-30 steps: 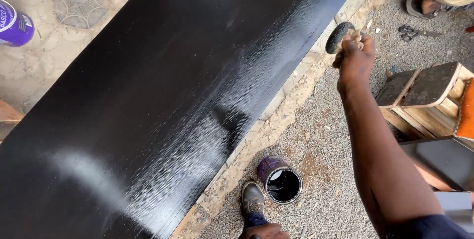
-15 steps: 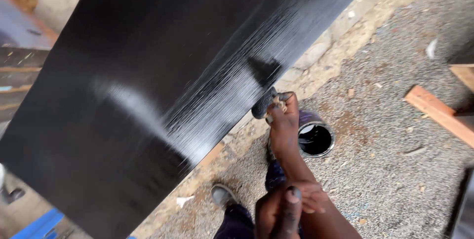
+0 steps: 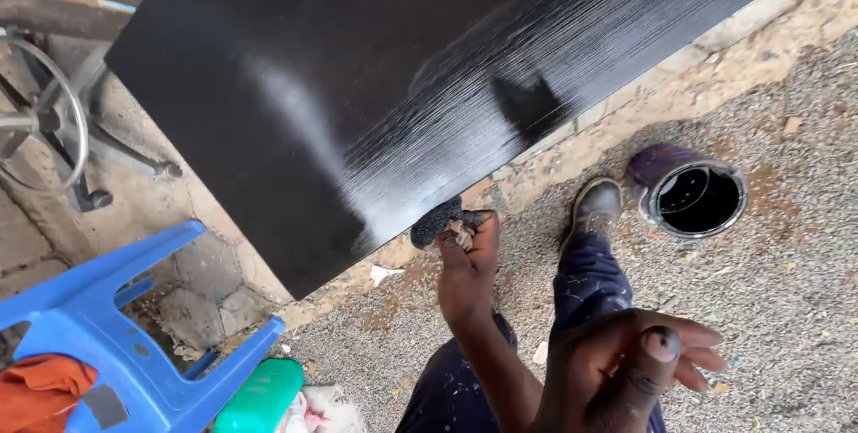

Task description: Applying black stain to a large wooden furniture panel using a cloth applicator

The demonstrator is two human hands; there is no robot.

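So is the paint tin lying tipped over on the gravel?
No, the paint tin stands upright and open on the gravel, beside the person's shoe.
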